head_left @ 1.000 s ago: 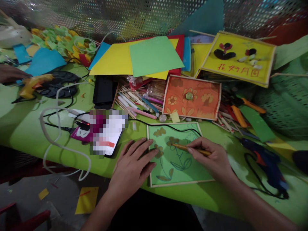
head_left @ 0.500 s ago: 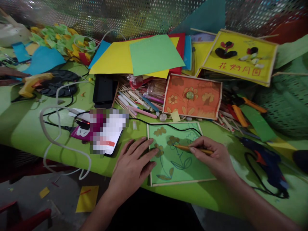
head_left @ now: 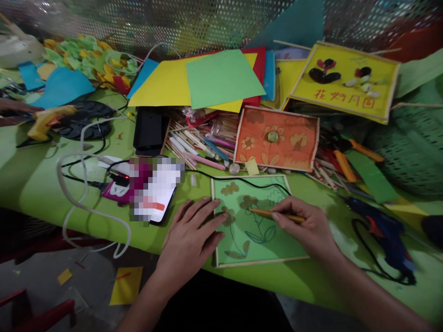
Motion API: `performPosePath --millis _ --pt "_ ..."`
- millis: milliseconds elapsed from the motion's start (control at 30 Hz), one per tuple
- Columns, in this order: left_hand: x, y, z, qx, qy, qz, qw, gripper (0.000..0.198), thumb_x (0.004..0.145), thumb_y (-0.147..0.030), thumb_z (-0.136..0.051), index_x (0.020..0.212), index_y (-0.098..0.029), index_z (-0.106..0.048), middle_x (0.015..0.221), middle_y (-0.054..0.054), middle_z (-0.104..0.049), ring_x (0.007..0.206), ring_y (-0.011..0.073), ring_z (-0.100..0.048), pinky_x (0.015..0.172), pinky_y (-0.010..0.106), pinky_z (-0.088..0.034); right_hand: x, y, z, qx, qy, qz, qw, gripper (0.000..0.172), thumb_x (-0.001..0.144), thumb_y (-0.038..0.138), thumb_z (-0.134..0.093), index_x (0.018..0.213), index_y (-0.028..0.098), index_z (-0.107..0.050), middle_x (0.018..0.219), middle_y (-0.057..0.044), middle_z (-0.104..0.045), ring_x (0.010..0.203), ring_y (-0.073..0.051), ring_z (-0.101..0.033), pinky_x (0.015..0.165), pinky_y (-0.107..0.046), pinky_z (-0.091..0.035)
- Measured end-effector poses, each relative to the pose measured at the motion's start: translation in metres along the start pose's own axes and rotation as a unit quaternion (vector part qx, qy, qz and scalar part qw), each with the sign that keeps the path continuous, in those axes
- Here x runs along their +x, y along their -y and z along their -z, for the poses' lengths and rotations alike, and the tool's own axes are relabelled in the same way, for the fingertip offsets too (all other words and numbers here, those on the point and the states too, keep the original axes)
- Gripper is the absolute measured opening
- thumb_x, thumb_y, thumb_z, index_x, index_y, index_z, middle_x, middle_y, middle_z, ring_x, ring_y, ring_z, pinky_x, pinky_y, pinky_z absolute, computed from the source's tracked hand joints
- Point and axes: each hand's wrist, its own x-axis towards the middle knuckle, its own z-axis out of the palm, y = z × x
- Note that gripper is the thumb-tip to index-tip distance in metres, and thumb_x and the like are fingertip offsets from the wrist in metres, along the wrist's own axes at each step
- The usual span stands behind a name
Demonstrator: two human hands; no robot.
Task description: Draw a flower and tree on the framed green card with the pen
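Observation:
A green sheet [head_left: 256, 249] edged with thin wooden sticks lies before me, with flowers drawn on it in dark outline and some petals and leaves coloured brownish orange. My right hand [head_left: 306, 223] pinches a yellow-orange pen [head_left: 277, 215], its tip at the lower edge of the upper middle flower. Fingers spread, my left hand [head_left: 194, 235] lies flat across the sheet's left border. Just above the sheet sits a framed orange flower picture [head_left: 277, 159] with a round green piece at its centre. A black cable [head_left: 238, 179] crosses the sheet's top edge.
On the left are a phone [head_left: 161, 189], a purple power strip [head_left: 114, 191] with looping cables, and a yellow glue gun [head_left: 43, 124]. A person's hand [head_left: 17, 110] shows at the far left edge. A blue glue gun [head_left: 384, 235] lies right; coloured paper [head_left: 224, 78] stands behind.
The pen tip has shifted very slightly to the left on the flower, with my right hand. My left hand stays in place.

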Motion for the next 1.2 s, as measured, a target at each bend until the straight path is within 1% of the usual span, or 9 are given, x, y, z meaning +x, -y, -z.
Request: performPosePath --millis 100,267,533,767,900,967,1100,1200 --pt "0.0 -0.0001 0.0006 0.001 0.003 -0.001 1.0 0.032 0.099 -0.028 -0.059 0.13 -0.033 -0.067 0.148 -0.001 -0.06 0.139 0.0244 -0.051 0.118 0.049 -0.037 -0.0007 -0.0021 0.0006 -0.003 -0.004 -0.002 1.0 0.007 0.082 0.028 -0.069 0.078 0.022 -0.069 0.067 0.0 -0.067 0.059 -0.014 -0.059 0.058 -0.025 -0.049" --pt "-0.0001 -0.0002 0.0008 0.001 0.0 0.0 1.0 0.032 0.099 -0.027 -0.06 0.13 -0.033 -0.067 0.147 -0.001 -0.061 0.139 0.0243 -0.051 0.117 0.048 -0.038 -0.0002 -0.0057 0.0016 -0.005 0.013 0.008 1.0 0.01 0.083 0.029 -0.07 0.078 0.021 -0.069 0.067 0.001 -0.065 0.059 -0.013 -0.057 0.057 -0.024 -0.047" --pt "-0.0002 -0.0004 -0.0005 -0.005 0.0 0.0 1.0 0.033 0.1 -0.026 -0.058 0.131 -0.033 -0.066 0.147 -0.002 -0.061 0.139 0.0246 -0.051 0.117 0.05 -0.037 0.0004 -0.0016 0.0016 0.003 0.005 -0.005 1.0 0.008 0.083 0.028 -0.069 0.078 0.021 -0.068 0.067 0.001 -0.066 0.061 -0.014 -0.059 0.059 -0.024 -0.048" --pt "0.0003 -0.001 0.0006 0.0 0.002 0.0 1.0 0.031 0.099 -0.027 -0.059 0.129 -0.032 -0.068 0.146 -0.001 -0.061 0.139 0.0248 -0.052 0.117 0.049 -0.037 -0.0011 -0.0049 0.0021 0.0 0.032 0.011 0.999 0.009 0.083 0.028 -0.07 0.077 0.021 -0.069 0.068 0.001 -0.065 0.061 -0.014 -0.059 0.059 -0.024 -0.048" --pt "0.0002 0.0 0.0001 -0.002 0.004 -0.002 1.0 0.032 0.1 -0.028 -0.059 0.131 -0.033 -0.066 0.148 -0.002 -0.06 0.139 0.0245 -0.051 0.117 0.049 -0.036 -0.0014 -0.0083 0.0022 -0.003 0.019 0.013 1.0 0.008 0.084 0.028 -0.069 0.078 0.021 -0.069 0.069 0.001 -0.065 0.062 -0.014 -0.059 0.06 -0.025 -0.048" --pt "0.0002 0.0003 -0.0004 -0.005 0.001 -0.001 1.0 0.032 0.1 -0.028 -0.058 0.131 -0.033 -0.066 0.148 -0.002 -0.06 0.14 0.0242 -0.051 0.117 0.049 -0.036 -0.001 -0.0078 0.002 -0.004 0.015 0.011 1.0 0.008 0.083 0.027 -0.07 0.078 0.021 -0.069 0.069 0.0 -0.065 0.063 -0.014 -0.059 0.061 -0.025 -0.049" --pt "0.0 0.0006 -0.0006 -0.004 -0.001 -0.001 1.0 0.032 0.101 -0.028 -0.057 0.13 -0.034 -0.066 0.148 -0.003 -0.06 0.139 0.0237 -0.051 0.117 0.048 -0.035 -0.001 -0.0038 0.0018 0.006 0.033 0.002 0.999 0.009 0.082 0.027 -0.07 0.077 0.021 -0.069 0.067 0.001 -0.065 0.061 -0.014 -0.058 0.059 -0.025 -0.048" --pt "-0.0003 0.0003 -0.0002 0.0 0.0 0.0 1.0 0.032 0.1 -0.028 -0.058 0.131 -0.034 -0.066 0.148 -0.003 -0.06 0.139 0.0237 -0.051 0.118 0.048 -0.035 -0.0016 -0.0021 0.002 0.013 0.03 -0.002 0.999 0.009 0.082 0.029 -0.07 0.076 0.021 -0.069 0.067 0.001 -0.064 0.059 -0.013 -0.057 0.058 -0.025 -0.048"
